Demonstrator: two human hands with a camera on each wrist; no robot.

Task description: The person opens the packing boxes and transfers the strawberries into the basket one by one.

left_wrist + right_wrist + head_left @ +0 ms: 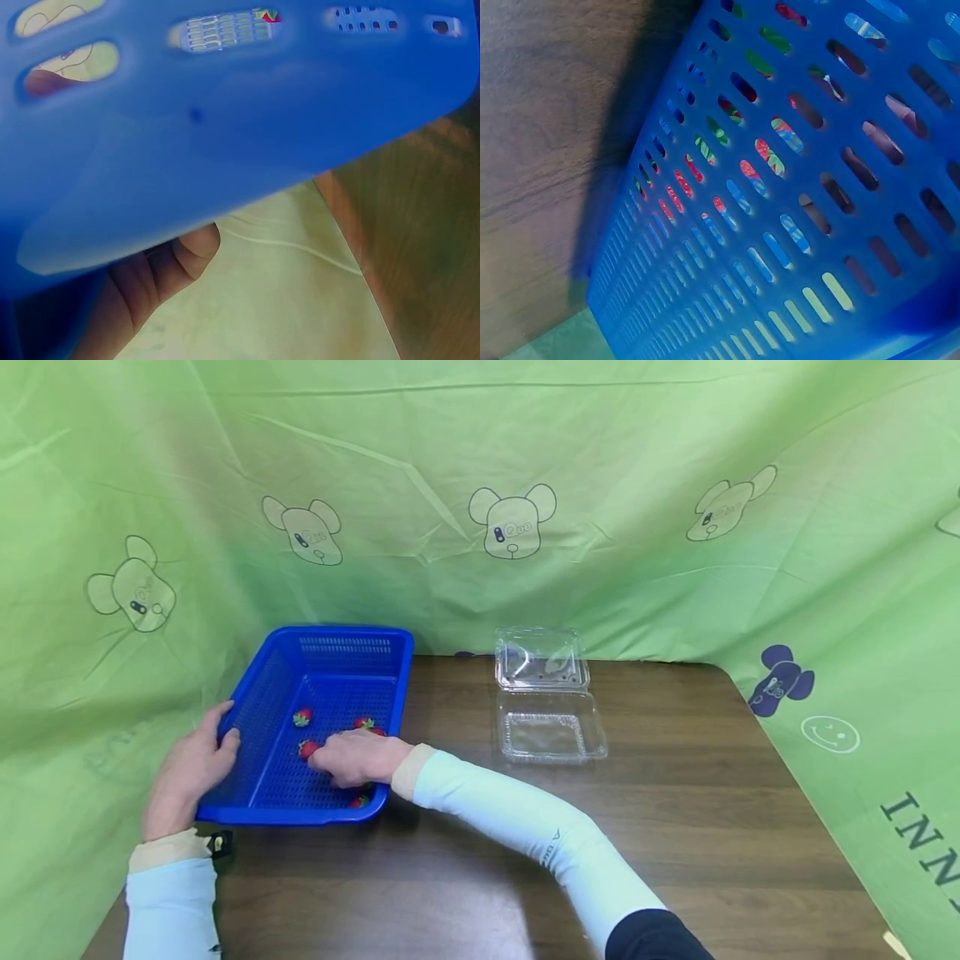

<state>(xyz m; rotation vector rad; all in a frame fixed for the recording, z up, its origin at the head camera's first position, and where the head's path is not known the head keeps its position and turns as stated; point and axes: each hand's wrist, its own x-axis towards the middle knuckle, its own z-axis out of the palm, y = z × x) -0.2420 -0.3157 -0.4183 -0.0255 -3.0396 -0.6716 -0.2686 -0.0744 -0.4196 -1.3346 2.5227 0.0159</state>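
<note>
A blue slotted plastic basket (285,816) stands at the left of the table with several red strawberries in it. My left hand (191,768) grips its left rim, the thumb at the top edge; in the left wrist view the fingers (196,251) curl beneath the rim. Reaching over the right side, my right hand (360,758) has its fingertips on a strawberry (307,749) and pinches it, covering part of the fruit. Another strawberry (302,717) lies farther back. More strawberries (364,723) sit beside and behind the right hand, partly hidden by it; one (360,802) is near the front corner.
A clear plastic clamshell box (551,753) lies with its lid raised on the wooden table (675,810), right of the basket. Green printed cloth (420,460) hangs behind and along both sides. Through the basket's slots the right wrist view shows red and green fruit.
</note>
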